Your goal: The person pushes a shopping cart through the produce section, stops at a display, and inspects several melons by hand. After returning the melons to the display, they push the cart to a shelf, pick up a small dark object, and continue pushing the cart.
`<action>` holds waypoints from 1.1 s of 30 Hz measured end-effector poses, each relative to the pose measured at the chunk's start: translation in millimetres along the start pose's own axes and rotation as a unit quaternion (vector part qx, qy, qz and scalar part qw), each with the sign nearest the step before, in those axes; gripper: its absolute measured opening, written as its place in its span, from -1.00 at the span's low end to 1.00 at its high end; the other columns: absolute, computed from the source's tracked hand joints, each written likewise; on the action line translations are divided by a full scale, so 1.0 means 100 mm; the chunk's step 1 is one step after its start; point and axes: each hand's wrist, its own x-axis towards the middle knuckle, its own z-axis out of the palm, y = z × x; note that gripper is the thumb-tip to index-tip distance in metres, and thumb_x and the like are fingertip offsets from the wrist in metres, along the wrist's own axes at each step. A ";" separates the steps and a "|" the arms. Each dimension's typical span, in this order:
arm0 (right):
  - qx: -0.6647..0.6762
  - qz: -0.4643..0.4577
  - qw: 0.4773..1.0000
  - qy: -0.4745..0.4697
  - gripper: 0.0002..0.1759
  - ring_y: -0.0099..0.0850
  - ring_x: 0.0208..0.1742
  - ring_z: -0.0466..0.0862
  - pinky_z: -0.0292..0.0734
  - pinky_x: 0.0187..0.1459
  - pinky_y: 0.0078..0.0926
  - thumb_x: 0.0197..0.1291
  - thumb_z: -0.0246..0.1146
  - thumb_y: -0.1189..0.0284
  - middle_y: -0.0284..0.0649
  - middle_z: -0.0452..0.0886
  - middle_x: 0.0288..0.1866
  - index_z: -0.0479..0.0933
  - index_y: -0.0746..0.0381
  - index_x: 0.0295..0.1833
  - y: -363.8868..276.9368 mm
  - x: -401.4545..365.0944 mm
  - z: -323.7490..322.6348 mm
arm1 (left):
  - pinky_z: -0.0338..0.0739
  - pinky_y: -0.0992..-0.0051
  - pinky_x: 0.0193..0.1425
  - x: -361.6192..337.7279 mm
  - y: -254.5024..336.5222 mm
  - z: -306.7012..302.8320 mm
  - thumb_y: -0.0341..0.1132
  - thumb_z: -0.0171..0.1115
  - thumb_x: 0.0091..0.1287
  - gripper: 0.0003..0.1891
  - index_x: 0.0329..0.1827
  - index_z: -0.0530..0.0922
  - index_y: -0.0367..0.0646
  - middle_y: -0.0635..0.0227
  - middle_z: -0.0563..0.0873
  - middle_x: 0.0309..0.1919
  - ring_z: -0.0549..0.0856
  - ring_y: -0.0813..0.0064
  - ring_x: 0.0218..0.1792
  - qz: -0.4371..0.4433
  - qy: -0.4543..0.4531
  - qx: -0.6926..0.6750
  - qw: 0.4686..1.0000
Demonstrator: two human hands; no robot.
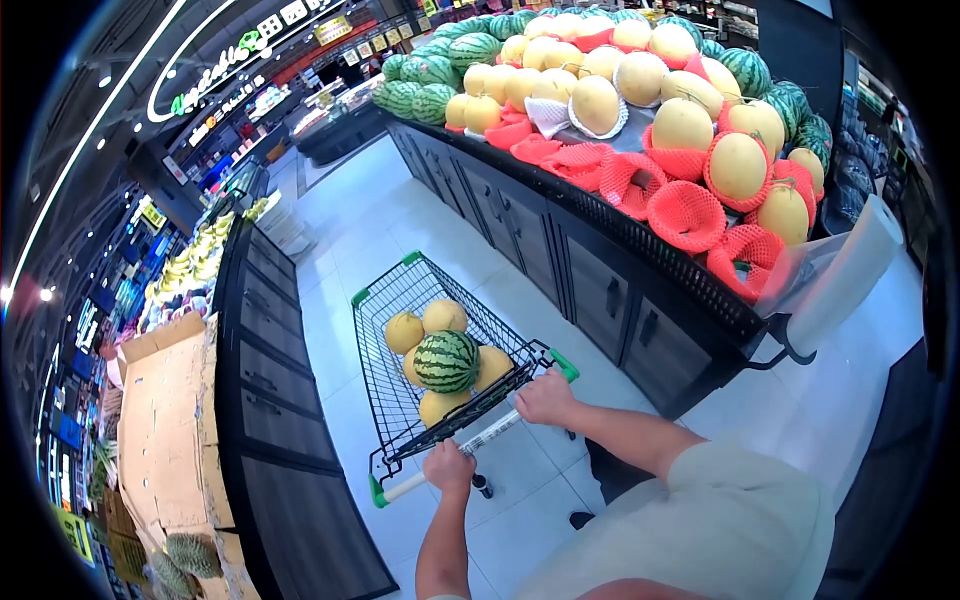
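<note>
Both my hands are closed around the white handle (pixel 492 432) of a shopping cart (pixel 375 372) with black wire sides and green corner caps. My left hand (pixel 449 467) grips near the handle's left end, and my right hand (pixel 545 398) grips near its right end. Inside the cart lies a striped watermelon (pixel 447 361) on top of several yellow melons (pixel 445 316). The watermelon partly covers the melons beneath it.
On the right, a black display stand (pixel 560 230) bears yellow melons (pixel 738 165), red foam nets (pixel 686 216) and watermelons (pixel 430 70). A plastic bag roll (pixel 850 270) juts from its near corner. Left stands a counter (pixel 275 400) with a cardboard box (pixel 165 430), durians (pixel 190 555) and bananas (pixel 195 262).
</note>
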 end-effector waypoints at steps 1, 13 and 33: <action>0.001 0.005 1.000 0.007 -0.69 -0.35 -0.64 0.54 0.33 -0.40 -0.27 0.04 0.24 0.27 -0.35 0.52 -0.72 0.49 0.05 -0.72 0.03 0.05 0.04 | 0.38 0.28 -0.36 0.08 -0.01 0.03 -0.33 0.39 -0.27 -0.78 -0.52 0.53 0.05 0.45 0.59 -0.54 0.61 0.31 -0.49 -0.003 -0.015 -0.004 1.000; 0.023 -0.006 0.996 0.081 -0.70 -0.37 -0.66 0.50 0.33 -0.46 -0.29 -0.01 0.28 0.27 -0.37 0.48 -0.73 0.44 0.02 -0.73 0.62 0.75 0.44 | 0.37 0.14 -0.47 0.92 0.00 0.51 -0.32 0.40 -0.24 -0.77 -0.56 0.48 -0.04 0.30 0.59 -0.60 0.61 0.12 -0.54 0.000 -0.043 0.016 0.999; 0.004 -0.011 0.994 0.109 -0.70 -0.42 -0.70 0.46 0.29 -0.45 -0.34 -0.06 0.30 0.30 -0.40 0.45 -0.75 0.39 0.03 -0.74 1.79 1.99 1.32 | 0.36 0.18 -0.50 2.51 0.01 1.73 -0.28 0.36 -0.31 -0.76 -0.57 0.46 0.02 0.39 0.53 -0.60 0.55 0.19 -0.58 0.030 0.019 0.007 0.999</action>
